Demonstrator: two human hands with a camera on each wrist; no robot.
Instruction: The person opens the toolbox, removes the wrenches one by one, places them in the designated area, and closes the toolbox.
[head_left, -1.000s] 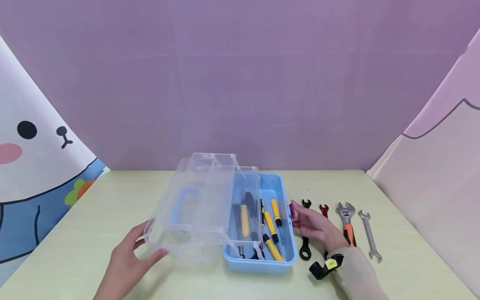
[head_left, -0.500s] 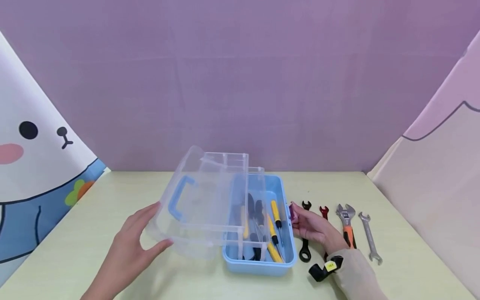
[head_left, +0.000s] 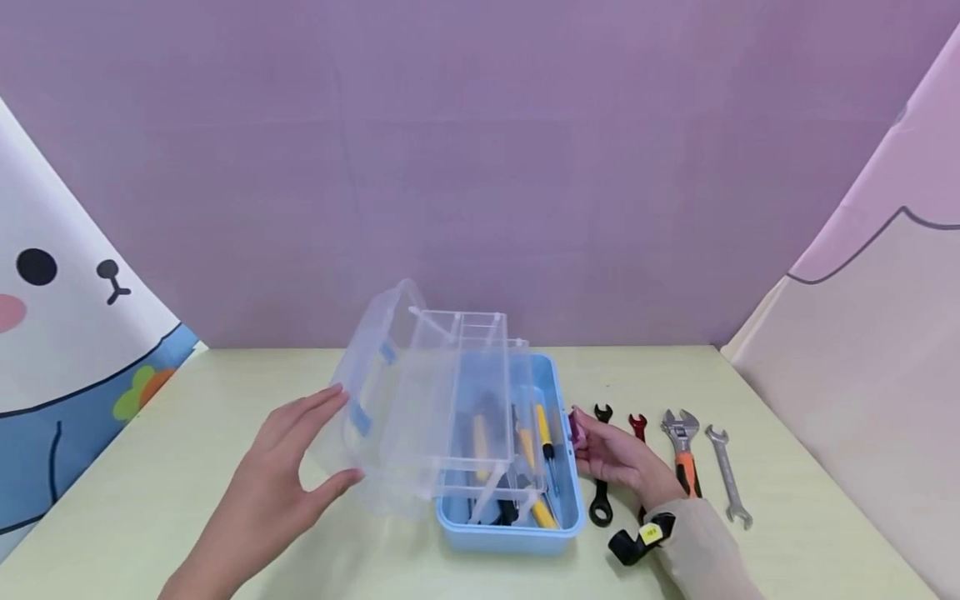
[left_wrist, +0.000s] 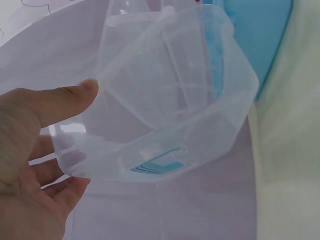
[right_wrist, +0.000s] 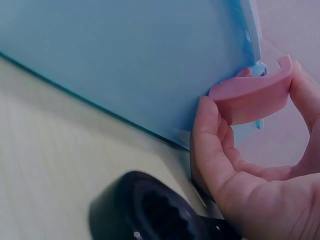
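Note:
A light blue toolbox [head_left: 510, 543] holds several screwdrivers with yellow handles [head_left: 543, 421], seen partly through clear trays [head_left: 480, 400] that hang over it. Its clear lid [head_left: 367, 367], with a blue handle [left_wrist: 160, 166], stands tilted up on the left side. My left hand [head_left: 281, 467] grips the lid's edge, thumb [left_wrist: 70, 102] on one side and fingers on the other. At the box's right wall, my right hand [head_left: 622, 458] pinches a pink latch [right_wrist: 255, 97] between thumb and fingers.
Right of the toolbox lie a black wrench [head_left: 601, 504], a red wrench [head_left: 637, 425], an adjustable wrench [head_left: 682, 442] with an orange and black handle, and a silver wrench [head_left: 727, 475]. A purple cloth [head_left: 480, 167] hangs behind the table [head_left: 247, 400].
The lid has swung up toward upright and the trays have shifted right over the box. My left hand has risen with the lid. The right hand stays at the latch.

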